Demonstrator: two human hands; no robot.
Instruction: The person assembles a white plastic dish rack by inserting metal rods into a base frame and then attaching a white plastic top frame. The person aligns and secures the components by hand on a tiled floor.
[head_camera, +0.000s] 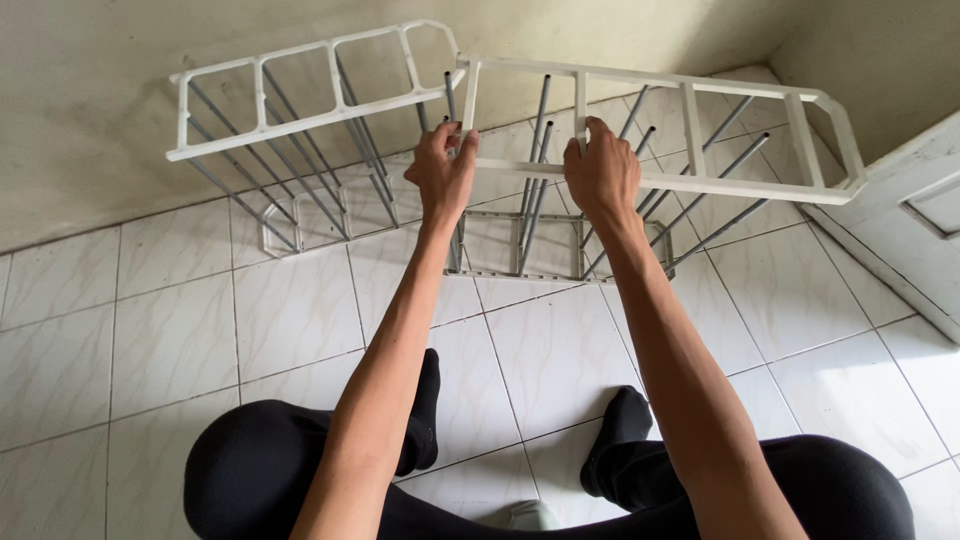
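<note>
Pose: both arms extended fwd and down from a squatting position, forearms roughly parallel, converging slightly toward the rack. Left hand (441, 170): palm down, fingers curled over the front rail of the right-hand white plastic frame (690, 135), near its left corner; thumb side next to a grey metal rod (450, 95) standing at that corner. Hand closed, gripping the rail. Right hand (601, 170): palm down, fingers wrapped over the same front rail just right of a cross-bar; closed, gripping the rail. Hands are near each other, not touching.

Position of frame: held raised above the floor (300, 320), tilted, supported on rods, close to the room corner. Its left end meets the right end of the second top frame (300, 85).

Count:
- Top frames, white, ladder-type: 2, set at an angle to each other, approx. an L layout.
- Base frames on floor tiles: 2 visible, 1 under each top frame; left base (300, 235), right base (520, 255).
- Rods: multiple per section, slanted; exact qty cannot be told, as they overlap.
- Hands on rack: 2.
- Feet in black socks: 2, flat on tiles, w/ black trousers (250, 470) at knees.

Surroundings: beige wall (90, 90) behind rack; white door edge (910, 220) at right.
</note>
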